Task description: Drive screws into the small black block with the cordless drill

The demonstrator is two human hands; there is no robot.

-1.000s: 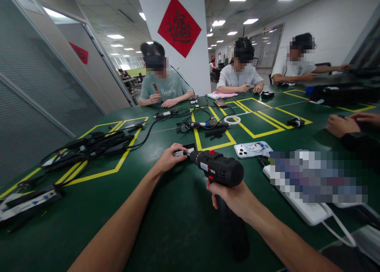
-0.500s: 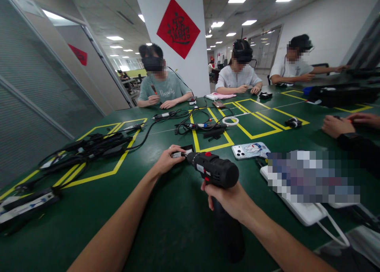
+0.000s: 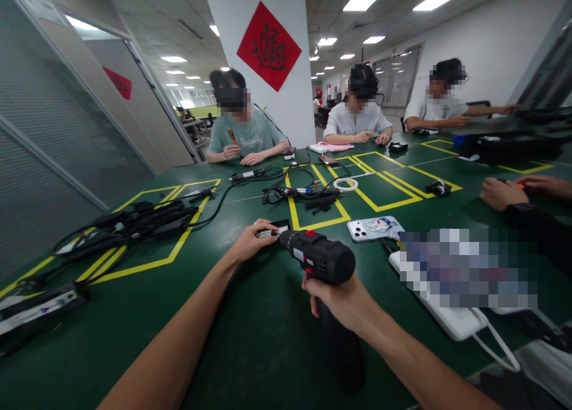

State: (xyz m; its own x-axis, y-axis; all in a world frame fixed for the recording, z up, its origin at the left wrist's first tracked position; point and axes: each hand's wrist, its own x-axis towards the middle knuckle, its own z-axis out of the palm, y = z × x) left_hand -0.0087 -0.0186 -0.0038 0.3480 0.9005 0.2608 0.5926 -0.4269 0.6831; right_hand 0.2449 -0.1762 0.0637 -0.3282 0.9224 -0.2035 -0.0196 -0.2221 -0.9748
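A black cordless drill (image 3: 322, 255) with red buttons is in my right hand (image 3: 335, 297), its handle wrapped by the fingers and its chuck pointing forward and left. My left hand (image 3: 252, 241) is closed over a small black and silver-white piece (image 3: 267, 233) lying on the green table. The drill's tip meets that piece beside my left fingertips; the exact contact point is too small to make out. Part of a flat black part (image 3: 281, 224) shows just behind the chuck.
To the left lies a heap of black cables (image 3: 147, 219) and a power strip (image 3: 40, 308). A phone (image 3: 375, 227) and a white power strip (image 3: 438, 297) sit on the right. More cables (image 3: 308, 190) lie ahead. Several people sit around the table, one co-worker's hands (image 3: 504, 193) at right.
The drill and my right hand have shifted very slightly left, along with a small turn of the view. My left hand stays on the small piece.
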